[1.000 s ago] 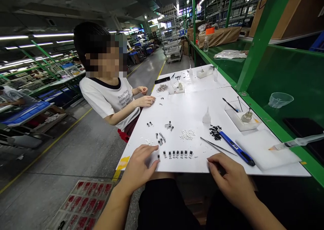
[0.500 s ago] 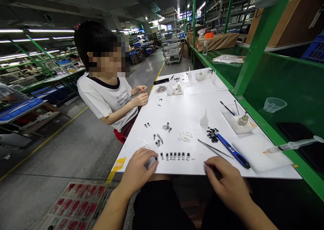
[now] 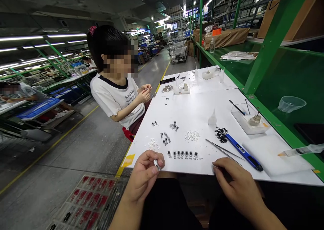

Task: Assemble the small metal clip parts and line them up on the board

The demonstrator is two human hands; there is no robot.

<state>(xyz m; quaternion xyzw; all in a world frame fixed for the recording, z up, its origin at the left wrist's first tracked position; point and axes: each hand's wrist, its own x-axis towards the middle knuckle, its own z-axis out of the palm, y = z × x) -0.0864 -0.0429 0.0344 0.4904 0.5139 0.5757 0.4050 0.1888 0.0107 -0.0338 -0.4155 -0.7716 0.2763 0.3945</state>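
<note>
My left hand (image 3: 148,169) is closed just above the table's front edge, pinching a small clear-and-black plastic part (image 3: 157,165) between thumb and fingers. To its right stands a row of similar clear-and-black parts (image 3: 182,154). My right hand (image 3: 233,177) rests at the front edge, loosely curled, with a gap between thumb and fingers and nothing visible in it. Beyond it lie metal tweezers (image 3: 222,150) and a blue pen-shaped tool (image 3: 244,152). More of the clear parts (image 3: 165,139) lie scattered behind the row.
Small white pieces form piles (image 3: 192,136), beside a heap of black pieces (image 3: 221,135). A white foam pad (image 3: 275,155), a syringe (image 3: 301,150) and a tray (image 3: 249,123) with a small bottle lie right. A co-worker (image 3: 118,91) sits left. A compartment box (image 3: 87,199) stands below left.
My left hand has lifted the small plastic part off the table, from the row's left end, and turned it upward. My right hand stays at the edge. The view has shifted slightly.
</note>
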